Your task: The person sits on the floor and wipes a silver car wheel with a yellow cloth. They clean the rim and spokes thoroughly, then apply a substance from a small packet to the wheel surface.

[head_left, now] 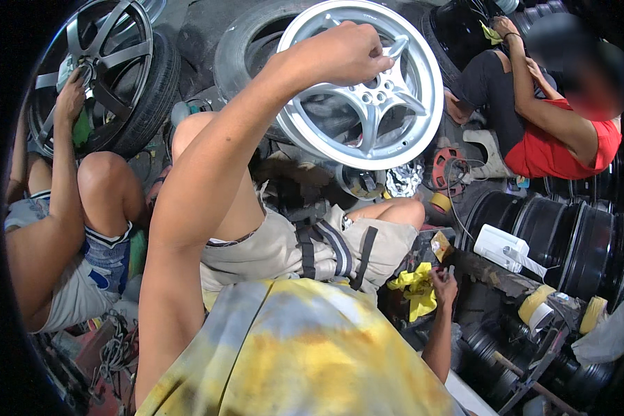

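Note:
A silver alloy wheel point(433, 90) with several spokes stands tilted in front of me, against an old tyre. My left hand point(350, 55) reaches over it, fingers curled closed at an upper spoke near the hub; the fingertips are partly hidden. Low on my right side, my right hand point(445, 286) is closed, its fingertips around a small greyish piece whose kind I cannot make out. Crumpled yellow sheet point(416, 290) lies right beside that hand, over dark clutter.
Left, another person's hand point(69, 97) touches a dark spoked wheel point(107, 52). Far right, a co-worker in a red top point(558, 156) holds a yellow piece. Black rims point(568, 239), a white container point(500, 247), tape rolls point(536, 308) and a red-orange tool point(447, 168) crowd the right.

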### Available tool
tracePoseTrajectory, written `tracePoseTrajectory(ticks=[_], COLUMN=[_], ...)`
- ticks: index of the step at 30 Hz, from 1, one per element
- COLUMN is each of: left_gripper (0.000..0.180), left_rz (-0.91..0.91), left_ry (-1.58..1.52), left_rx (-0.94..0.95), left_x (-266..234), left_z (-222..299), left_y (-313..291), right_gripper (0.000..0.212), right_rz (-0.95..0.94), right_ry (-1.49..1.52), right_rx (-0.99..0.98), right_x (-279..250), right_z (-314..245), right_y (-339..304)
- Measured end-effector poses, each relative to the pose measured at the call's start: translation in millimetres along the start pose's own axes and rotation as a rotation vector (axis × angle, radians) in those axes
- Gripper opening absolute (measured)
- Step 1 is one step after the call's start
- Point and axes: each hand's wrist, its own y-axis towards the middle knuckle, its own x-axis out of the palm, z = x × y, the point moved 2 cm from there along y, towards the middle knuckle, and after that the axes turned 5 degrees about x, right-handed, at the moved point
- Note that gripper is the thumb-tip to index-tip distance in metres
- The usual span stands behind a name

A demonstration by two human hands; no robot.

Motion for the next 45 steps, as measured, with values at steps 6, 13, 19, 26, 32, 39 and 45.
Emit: tracePoseTrajectory(ticks=[6, 13, 19, 26, 32, 39, 45], left_gripper=[0.029, 0.027, 0.030, 0.048, 0.031, 0.038, 0.048], left_rz=[0.030, -0.225, -0.712, -0.581, -0.849, -0.556, -0.638], left_ry=[0.049, 0.044, -0.303, -0.634, -0.694, -0.681, -0.798], left_rx=[0.015, -0.042, 0.217, 0.444, 0.294, 0.203, 0.133], left_x=[-7, 25, 98, 157, 159, 148, 165], left_z=[-4, 22, 84, 129, 121, 102, 96], left_y=[1, -11, -57, -117, -107, -94, -81], right_gripper=[0.054, 0.053, 0.029, 0.019, 0.011, 0.024, 0.022], right_rz=[-0.031, -0.185, -0.256, -0.447, -0.484, -0.534, -0.711], right_ry=[-0.391, -0.456, 0.055, 0.648, 0.670, 0.819, 0.631], right_rx=[0.037, -0.071, -0.141, -0.313, -0.335, -0.311, -0.352], right_x=[9, -56, -136, -137, -137, -152, -141], right_z=[-16, -38, -187, -275, -279, -270, -253], right_y=[-44, -43, -116, -161, -152, -139, -136])
